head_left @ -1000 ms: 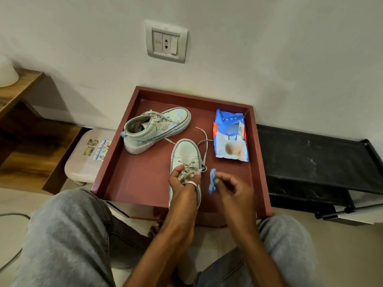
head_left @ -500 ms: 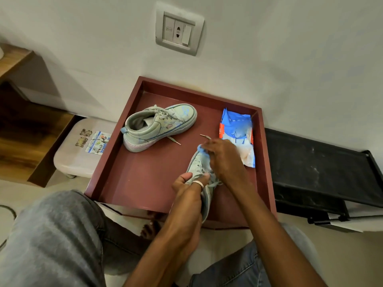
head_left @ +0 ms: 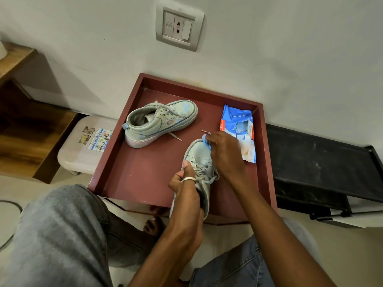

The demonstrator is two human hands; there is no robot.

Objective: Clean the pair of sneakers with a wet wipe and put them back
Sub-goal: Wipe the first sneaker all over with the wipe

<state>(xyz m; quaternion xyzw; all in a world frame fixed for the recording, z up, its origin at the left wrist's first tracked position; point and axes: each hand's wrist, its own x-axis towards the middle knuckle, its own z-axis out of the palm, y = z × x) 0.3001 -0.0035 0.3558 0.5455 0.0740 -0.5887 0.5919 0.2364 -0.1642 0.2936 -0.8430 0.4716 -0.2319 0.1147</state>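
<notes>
Two pale grey-blue sneakers are on a dark red tray (head_left: 132,175). One sneaker (head_left: 159,123) lies on its side at the back left. My left hand (head_left: 186,189), with a ring on it, grips the other sneaker (head_left: 196,156) by its laced opening, toe pointing away from me. My right hand (head_left: 224,154) holds a small blue wet wipe (head_left: 205,140) pressed against that sneaker's toe. A blue pack of wet wipes (head_left: 238,129) lies open at the tray's right side.
The tray stands against a white wall with a switch and socket plate (head_left: 179,27). A black low shelf (head_left: 323,162) is at the right, a white stool (head_left: 83,146) and wooden furniture (head_left: 31,125) at the left. My knees in jeans are in front.
My right hand carried the blue wipe from beside the laces forward to the sneaker's toe. My left hand kept hold of the sneaker, and the view shifted downward.
</notes>
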